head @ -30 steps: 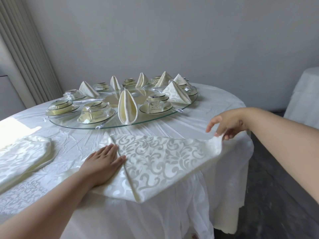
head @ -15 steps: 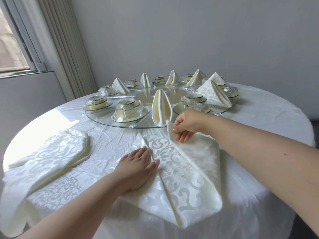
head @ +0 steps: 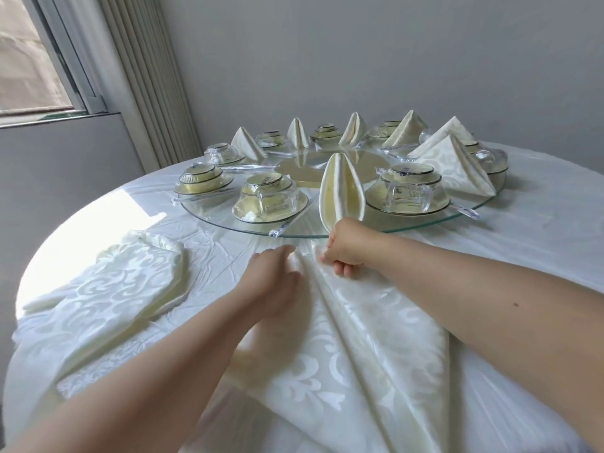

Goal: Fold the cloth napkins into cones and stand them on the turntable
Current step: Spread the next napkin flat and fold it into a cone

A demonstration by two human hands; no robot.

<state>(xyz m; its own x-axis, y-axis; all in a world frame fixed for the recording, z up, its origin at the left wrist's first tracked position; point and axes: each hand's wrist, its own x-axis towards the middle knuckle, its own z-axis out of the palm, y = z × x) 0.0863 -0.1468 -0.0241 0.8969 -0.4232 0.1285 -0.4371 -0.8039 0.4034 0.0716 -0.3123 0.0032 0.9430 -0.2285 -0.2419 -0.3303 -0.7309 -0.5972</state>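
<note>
Cream damask napkin [head: 353, 364] lying on the near table [head: 523, 256], just short of the glass turntable [head: 408, 225]. Right hand [head: 346, 246] pinches its far corner; left hand [head: 274, 282], blurred, rests on the fold, fingers extended. Folded cone [head: 341, 194] stands on the turntable's near rim.

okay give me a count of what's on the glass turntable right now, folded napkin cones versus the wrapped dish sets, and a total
On the glass turntable:
Folded napkin cones: 7, the nearest just behind the right hand
Wrapped dish sets: 9 in view, the nearest beside that cone; the far ones are partly hidden
Total: 16
The napkin under the hands is not counted.
</note>
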